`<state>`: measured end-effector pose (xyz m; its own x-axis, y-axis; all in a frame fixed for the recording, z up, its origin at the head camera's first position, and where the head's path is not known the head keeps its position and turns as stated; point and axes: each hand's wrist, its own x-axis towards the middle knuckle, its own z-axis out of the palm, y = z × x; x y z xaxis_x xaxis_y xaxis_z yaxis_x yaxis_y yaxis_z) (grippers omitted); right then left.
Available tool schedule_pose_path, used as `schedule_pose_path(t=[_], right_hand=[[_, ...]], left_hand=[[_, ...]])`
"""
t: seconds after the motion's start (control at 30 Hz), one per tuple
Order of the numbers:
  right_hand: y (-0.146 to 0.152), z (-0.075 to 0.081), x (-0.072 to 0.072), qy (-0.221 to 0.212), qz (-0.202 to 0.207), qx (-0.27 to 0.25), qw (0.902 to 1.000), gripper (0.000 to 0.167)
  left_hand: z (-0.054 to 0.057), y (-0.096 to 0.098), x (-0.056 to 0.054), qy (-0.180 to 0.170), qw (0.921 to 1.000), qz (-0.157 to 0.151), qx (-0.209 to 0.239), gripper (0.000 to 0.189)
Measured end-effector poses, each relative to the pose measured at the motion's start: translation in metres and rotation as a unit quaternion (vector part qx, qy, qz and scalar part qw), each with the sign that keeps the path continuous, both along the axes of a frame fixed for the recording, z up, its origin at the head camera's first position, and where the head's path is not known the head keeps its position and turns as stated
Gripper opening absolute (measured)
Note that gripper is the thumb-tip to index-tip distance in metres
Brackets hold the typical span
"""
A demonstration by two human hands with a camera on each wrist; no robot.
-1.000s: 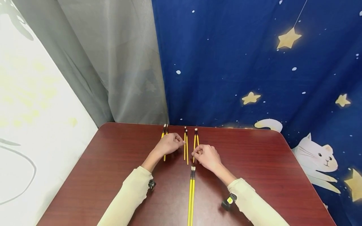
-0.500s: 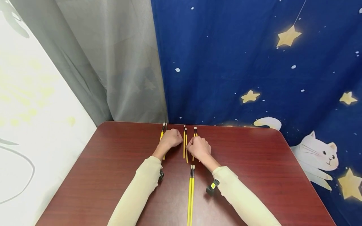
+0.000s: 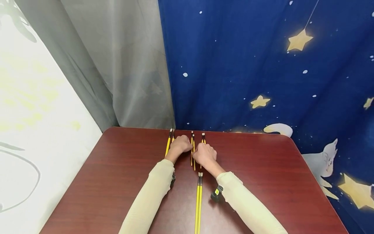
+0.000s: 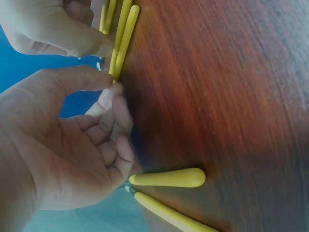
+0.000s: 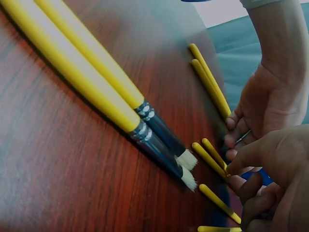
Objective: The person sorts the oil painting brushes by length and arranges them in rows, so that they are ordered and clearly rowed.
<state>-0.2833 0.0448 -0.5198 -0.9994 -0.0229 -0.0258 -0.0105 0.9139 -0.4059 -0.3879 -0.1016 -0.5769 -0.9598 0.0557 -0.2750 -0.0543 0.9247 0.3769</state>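
Note:
Thin yellow-handled paintbrushes lie in pairs on the table. At the middle pair point(image 3: 194, 165), my left hand point(image 3: 181, 143) pinches the brushes from the left between thumb and forefinger. In the left wrist view, thumb and forefinger meet on these yellow handles point(image 4: 124, 46). From the right, my right hand point(image 3: 205, 153) pinches the same pair lower on the handles point(image 5: 208, 157), its thumb and forefinger closed there. Another pair point(image 3: 168, 146) lies left of my left hand, partly hidden by it. A third pair point(image 3: 203, 137) runs beneath my right hand, mostly covered.
Two longer, thicker yellow paintbrushes point(image 3: 198, 201) lie side by side nearer the front, bristles pointing away. The reddish-brown table point(image 3: 263, 182) ends at a grey curtain point(image 3: 140, 65) and a blue starry curtain point(image 3: 233, 65).
Over the last second both hands have come inward to the middle pair, the right hand moving left and away from the right pair. The brushes look about where they were.

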Motion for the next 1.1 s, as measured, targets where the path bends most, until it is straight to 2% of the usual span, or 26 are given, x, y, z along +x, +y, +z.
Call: schedule_pose_path(t=[0.1,0.17,0.33,0.4,0.63,0.87,1.1], right_hand=[[0.001,-0.003,0.002,-0.007,0.000,0.004,1.0000,0.036],[0.001,-0.004,0.001,-0.007,-0.001,0.009,0.9999,0.035],[0.002,-0.004,-0.002,-0.018,0.006,0.029,0.9994,0.031],[0.002,-0.003,-0.002,-0.022,0.013,0.035,0.9991,0.030],[0.000,-0.003,0.000,-0.016,0.018,0.042,0.9988,0.026],[-0.005,-0.005,-0.004,-0.019,0.009,0.040,0.9990,0.032],[-0.003,-0.004,-0.003,-0.026,0.007,0.038,0.9989,0.034]], left_hand=[[0.001,0.004,0.004,-0.005,1.0000,0.003,-0.006,0.031],[0.007,0.006,0.009,-0.002,0.9999,0.007,-0.011,0.033],[0.061,0.019,0.053,0.012,0.9994,0.027,-0.021,0.026],[0.076,0.023,0.065,0.015,0.9990,0.033,-0.025,0.022],[0.068,0.026,0.063,0.024,0.9981,0.044,-0.036,0.033],[0.069,0.025,0.059,0.026,0.9969,0.067,-0.031,0.036],[0.068,0.026,0.059,0.025,0.9973,0.065,-0.025,0.038]])
